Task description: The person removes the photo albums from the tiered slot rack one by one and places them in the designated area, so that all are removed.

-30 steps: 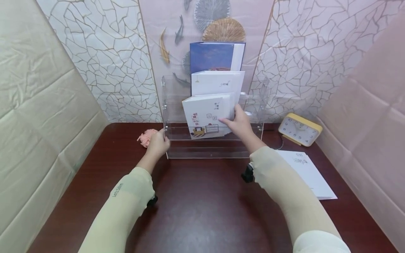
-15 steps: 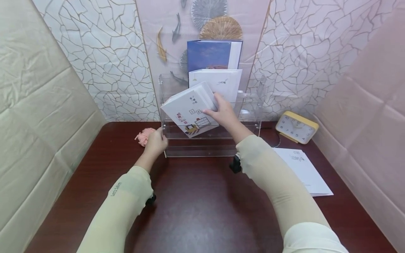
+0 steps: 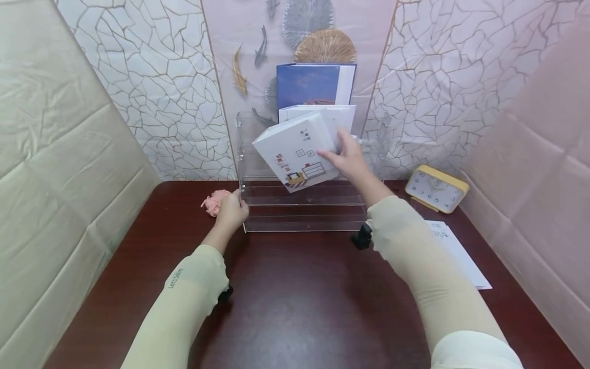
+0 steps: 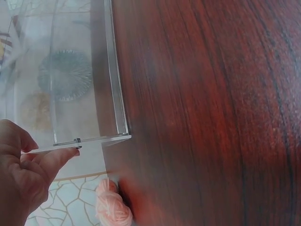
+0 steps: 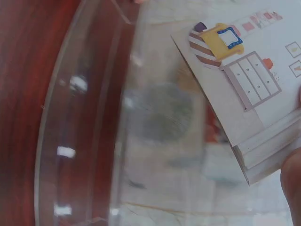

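My right hand (image 3: 352, 159) grips a white book (image 3: 299, 148) by its right edge, thumb on the cover. The book is tilted to the left in front of a clear acrylic rack (image 3: 304, 224). Its cover carries small drawings of furniture, seen close in the right wrist view beside part of the right hand (image 5: 292, 183). My left hand (image 3: 232, 210) pinches the rack's left side panel; in the left wrist view, thumb and fingers of the left hand (image 4: 28, 172) lie on either side of that panel. Another white book (image 3: 292, 111) and a taller blue book (image 3: 306, 84) stand behind, partly hidden.
A pink yarn bundle (image 3: 214, 202) lies left of the rack. To the right stands a yellow-framed clock (image 3: 437, 189), with a white book or booklet (image 3: 461, 256) lying in front, partly behind the right sleeve. Fabric walls (image 3: 530, 154) edge the dark wooden table (image 3: 295, 307).
The furniture-drawing book, first standing in the rack's front tier, has tilted left and risen in my right hand. My left hand stays at the rack's side.
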`<state>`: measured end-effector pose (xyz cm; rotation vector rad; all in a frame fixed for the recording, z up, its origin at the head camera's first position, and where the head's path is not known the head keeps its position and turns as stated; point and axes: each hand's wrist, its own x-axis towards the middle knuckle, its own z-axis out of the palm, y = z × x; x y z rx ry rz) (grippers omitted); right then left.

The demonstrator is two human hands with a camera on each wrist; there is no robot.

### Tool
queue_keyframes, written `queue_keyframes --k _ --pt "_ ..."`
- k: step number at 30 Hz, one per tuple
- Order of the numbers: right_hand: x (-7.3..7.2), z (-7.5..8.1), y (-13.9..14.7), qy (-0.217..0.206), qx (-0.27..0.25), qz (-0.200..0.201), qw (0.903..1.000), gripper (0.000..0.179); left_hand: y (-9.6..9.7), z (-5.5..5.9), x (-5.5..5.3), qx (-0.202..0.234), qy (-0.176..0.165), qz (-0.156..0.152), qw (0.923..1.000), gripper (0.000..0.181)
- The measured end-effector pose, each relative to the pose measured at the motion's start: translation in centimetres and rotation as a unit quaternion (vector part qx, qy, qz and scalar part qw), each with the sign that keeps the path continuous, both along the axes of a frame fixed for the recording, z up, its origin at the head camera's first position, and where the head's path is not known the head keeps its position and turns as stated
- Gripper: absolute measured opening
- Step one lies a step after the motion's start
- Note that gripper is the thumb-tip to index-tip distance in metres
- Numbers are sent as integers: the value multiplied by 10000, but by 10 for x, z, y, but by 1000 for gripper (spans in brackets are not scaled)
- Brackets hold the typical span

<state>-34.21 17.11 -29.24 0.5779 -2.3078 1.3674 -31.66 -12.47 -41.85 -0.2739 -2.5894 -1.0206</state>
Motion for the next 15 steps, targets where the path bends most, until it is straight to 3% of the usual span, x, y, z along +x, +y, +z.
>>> queue_keyframes --k 4,7,11,15 --pt "12 19 27 138 -62 -247 9996 46 0 0 1 21 -94 31 9999 26" --pt "26 23 55 58 -89 -518 9986 46 1 0 0 -29 -163 24 9999 28" --pt "50 17 92 -206 -1 -660 9976 50 1 2 1 -87 -233 40 9997 29" --pt "74 3 121 -797 305 -606 9945 47 0 4 2 -84 -311 88 9994 30"
